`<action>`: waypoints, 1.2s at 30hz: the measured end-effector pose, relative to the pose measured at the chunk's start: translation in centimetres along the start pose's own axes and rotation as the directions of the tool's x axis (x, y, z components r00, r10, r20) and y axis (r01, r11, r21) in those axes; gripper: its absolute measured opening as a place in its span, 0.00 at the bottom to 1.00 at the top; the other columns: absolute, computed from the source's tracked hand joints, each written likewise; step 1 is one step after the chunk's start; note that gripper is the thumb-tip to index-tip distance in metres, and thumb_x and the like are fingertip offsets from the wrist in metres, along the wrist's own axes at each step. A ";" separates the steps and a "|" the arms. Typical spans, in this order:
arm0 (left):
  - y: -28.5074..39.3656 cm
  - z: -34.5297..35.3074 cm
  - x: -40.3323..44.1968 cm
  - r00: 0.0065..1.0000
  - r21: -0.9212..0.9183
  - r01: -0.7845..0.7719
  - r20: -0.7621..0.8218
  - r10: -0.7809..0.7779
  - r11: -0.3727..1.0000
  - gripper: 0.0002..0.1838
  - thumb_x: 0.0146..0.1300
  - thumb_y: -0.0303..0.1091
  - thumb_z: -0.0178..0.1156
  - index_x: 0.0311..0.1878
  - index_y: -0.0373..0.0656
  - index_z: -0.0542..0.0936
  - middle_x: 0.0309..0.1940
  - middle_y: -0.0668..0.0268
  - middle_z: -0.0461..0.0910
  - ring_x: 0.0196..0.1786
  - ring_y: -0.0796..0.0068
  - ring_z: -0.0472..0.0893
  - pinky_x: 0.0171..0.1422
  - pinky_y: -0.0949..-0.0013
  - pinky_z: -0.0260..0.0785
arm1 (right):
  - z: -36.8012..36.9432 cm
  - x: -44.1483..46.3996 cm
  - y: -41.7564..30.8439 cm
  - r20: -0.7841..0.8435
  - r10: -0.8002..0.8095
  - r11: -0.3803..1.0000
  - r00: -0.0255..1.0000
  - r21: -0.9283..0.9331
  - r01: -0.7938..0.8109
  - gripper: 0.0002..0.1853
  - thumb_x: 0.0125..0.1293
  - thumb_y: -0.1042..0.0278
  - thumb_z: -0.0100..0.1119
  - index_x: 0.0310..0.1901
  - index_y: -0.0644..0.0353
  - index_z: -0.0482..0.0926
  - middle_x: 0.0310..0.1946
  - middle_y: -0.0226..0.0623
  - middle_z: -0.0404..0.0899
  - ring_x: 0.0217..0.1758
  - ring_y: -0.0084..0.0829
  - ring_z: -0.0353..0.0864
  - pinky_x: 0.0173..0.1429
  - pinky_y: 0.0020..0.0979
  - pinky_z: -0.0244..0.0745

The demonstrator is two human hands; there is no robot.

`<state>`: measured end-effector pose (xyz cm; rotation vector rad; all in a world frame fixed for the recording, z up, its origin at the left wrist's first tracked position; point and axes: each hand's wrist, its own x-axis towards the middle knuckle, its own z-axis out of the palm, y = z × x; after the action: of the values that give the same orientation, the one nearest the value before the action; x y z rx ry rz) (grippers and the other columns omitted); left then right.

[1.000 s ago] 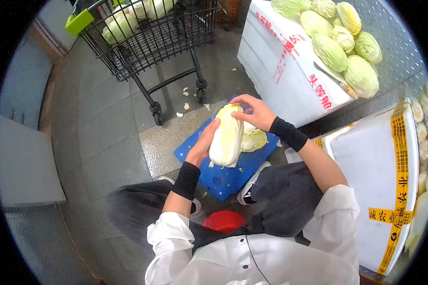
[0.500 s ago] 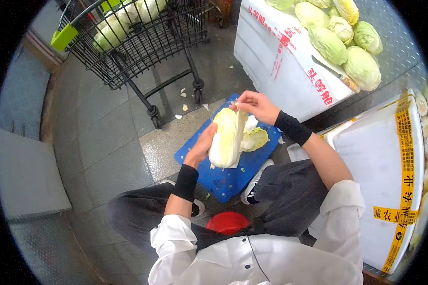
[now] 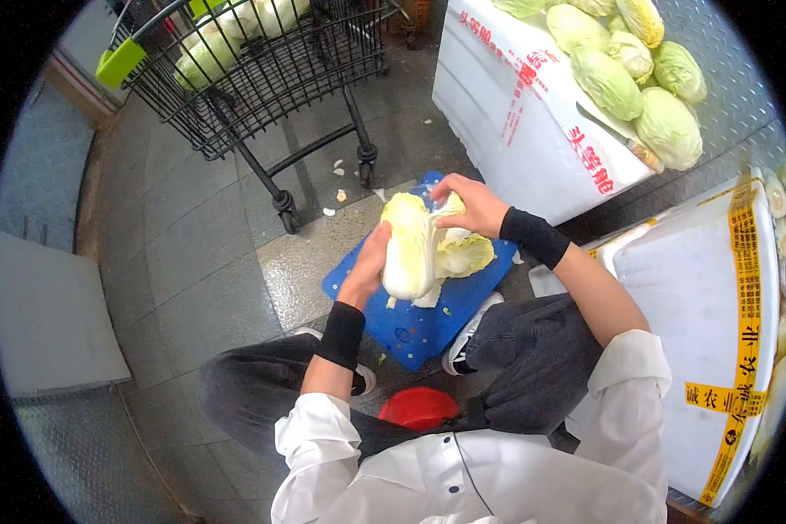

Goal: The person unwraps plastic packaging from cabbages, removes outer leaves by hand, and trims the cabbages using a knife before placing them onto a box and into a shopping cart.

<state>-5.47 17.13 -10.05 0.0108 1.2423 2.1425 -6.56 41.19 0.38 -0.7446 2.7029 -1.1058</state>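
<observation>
Over the blue rectangular plastic board (image 3: 428, 336), our left hand (image 3: 371, 260) gripped the pale-yellow oblong cabbage (image 3: 406, 258); our right hand (image 3: 474, 204) pinched a curled yellow leaf (image 3: 449, 208). We judged steady support and slow peeling best.

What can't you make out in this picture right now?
In the head view:
- Left hand: most fingers, hidden by the cabbage.
- Cart: upper part, cut off by the top edge.
- Tape: finest print, too small to read.
- Red object: near side, hidden by clothes.
</observation>
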 end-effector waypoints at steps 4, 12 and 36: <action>0.4 -0.1 0.1 0.999 -0.061 -0.050 -0.015 0.049 0.997 0.27 0.77 0.49 0.40 0.66 0.37 0.64 0.60 0.61 0.73 0.60 0.72 0.74 0.65 0.68 0.65 | -0.3 -0.3 -1.0 0.109 0.038 0.999 0.993 -0.038 -0.034 0.19 0.59 0.58 0.68 0.49 0.55 0.78 0.38 0.33 0.79 0.46 0.35 0.75 0.53 0.33 0.70; -0.5 -0.8 0.6 0.998 -0.060 -0.031 -0.064 0.027 0.998 0.26 0.77 0.49 0.40 0.67 0.39 0.64 0.60 0.61 0.73 0.60 0.72 0.74 0.65 0.67 0.65 | 1.5 -0.1 1.0 0.113 0.094 0.990 0.989 0.095 -0.105 0.14 0.64 0.58 0.63 0.45 0.58 0.78 0.41 0.36 0.81 0.57 0.39 0.74 0.59 0.36 0.69; -0.9 3.9 1.1 0.874 0.403 -0.171 -0.359 0.328 0.899 0.31 0.68 0.47 0.58 0.66 0.37 0.63 0.55 0.52 0.75 0.57 0.64 0.75 0.60 0.64 0.67 | 3.3 -1.9 0.8 -0.146 0.183 0.974 0.972 -0.111 -0.200 0.22 0.64 0.57 0.57 0.52 0.65 0.71 0.46 0.56 0.77 0.51 0.55 0.76 0.55 0.45 0.72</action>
<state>-4.62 21.09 -8.95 -0.1456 1.9780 2.1700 -4.27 40.57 -2.69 -0.4256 2.9050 -0.9821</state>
